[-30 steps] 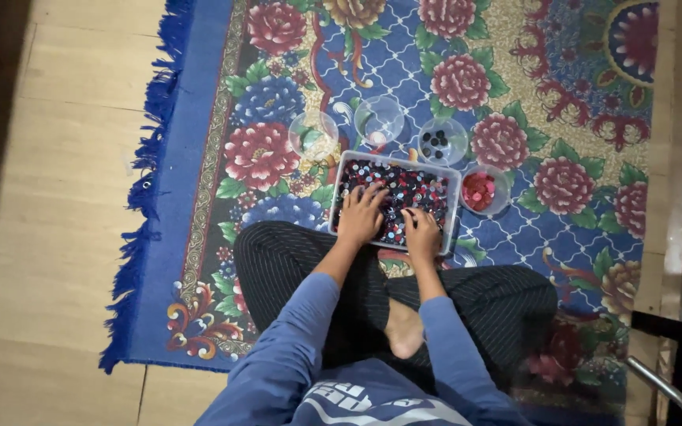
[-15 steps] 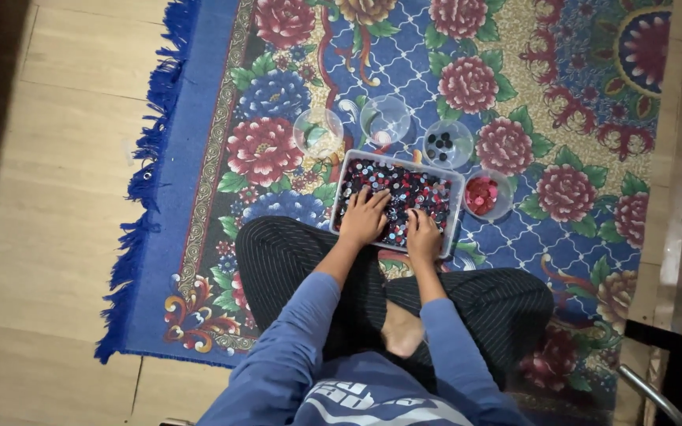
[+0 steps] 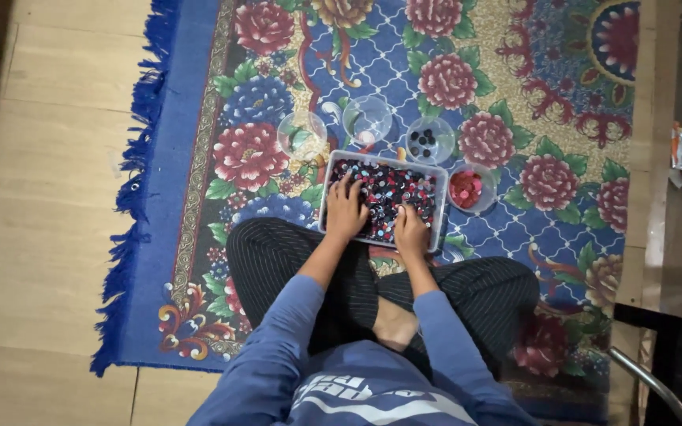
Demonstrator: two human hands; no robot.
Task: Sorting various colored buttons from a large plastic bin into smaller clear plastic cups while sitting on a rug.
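A pale wooden floor (image 3: 49, 197) filled the left side of the view from above, and over it lay a large blue rug (image 3: 467, 118) with a fringed edge, patterned with red and pink roses, blue flowers and a white lattice. A person sat cross-legged on the rug in dark pinstriped trousers (image 3: 475, 296) and a blue long-sleeved top (image 3: 357, 386), one bare foot (image 3: 395, 322) showing between the knees. Just in front of the knees sat a shallow rectangular clear tray (image 3: 444, 207), filled with many small round pieces in dark, red, white and blue; what they were was too small to tell. Both hands rested in this tray. The left hand (image 3: 345, 211) lay palm down on the pieces at the tray's left side, its fingers spread apart and closed on nothing. The right hand (image 3: 410, 232) lay at the tray's near edge with fingers curled downward; whether it pinched a piece could not be told. Four small clear round bowls stood around the tray's far side: an empty-looking one (image 3: 302, 134) at the left, another (image 3: 367, 119) beside it, a third bowl (image 3: 429, 140) holding a few dark pieces, and a fourth bowl (image 3: 469, 189) just right of the tray holding red pieces. At the lower right, a dark table leg (image 3: 665, 371) and a curved metal tube (image 3: 650, 383) showed.
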